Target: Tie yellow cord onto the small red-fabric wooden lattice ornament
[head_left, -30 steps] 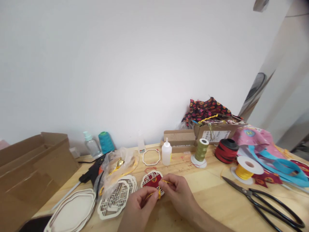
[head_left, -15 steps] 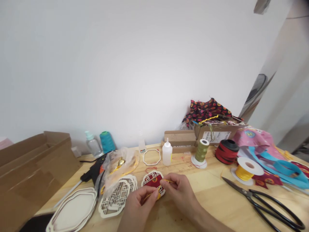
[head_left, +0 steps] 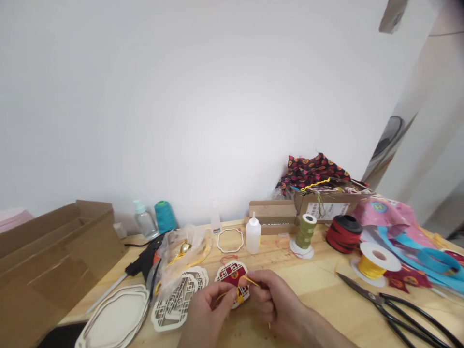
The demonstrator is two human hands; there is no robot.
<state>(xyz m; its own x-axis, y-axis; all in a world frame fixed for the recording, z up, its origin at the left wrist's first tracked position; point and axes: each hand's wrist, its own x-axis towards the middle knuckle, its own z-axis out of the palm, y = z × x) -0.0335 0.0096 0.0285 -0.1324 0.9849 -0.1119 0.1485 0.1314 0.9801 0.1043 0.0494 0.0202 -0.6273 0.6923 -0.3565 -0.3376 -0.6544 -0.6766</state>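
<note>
My left hand [head_left: 207, 314] and my right hand [head_left: 277, 302] meet low in the middle of the view, both pinching a thin yellow cord [head_left: 239, 292]. The cord loops over a small red ornament in a white lattice frame [head_left: 231, 275], which lies on the wooden table [head_left: 319, 295] just beyond my fingers. A loose end of the cord hangs below my right hand. Both hands have their fingers closed around the cord.
White lattice cut-outs [head_left: 177, 302] and plain white panels [head_left: 112, 319] lie to the left, beside a glue gun [head_left: 143, 261] and a plastic bag [head_left: 181, 251]. A glue bottle [head_left: 253, 235], thread spools [head_left: 303, 232], black scissors [head_left: 398, 302], ribbons and cardboard boxes [head_left: 47, 261] surround them.
My hands have drawn a little closer together over the ornament, and my right hand has pulled the cord so an end now hangs below it. The view has tilted up slightly.
</note>
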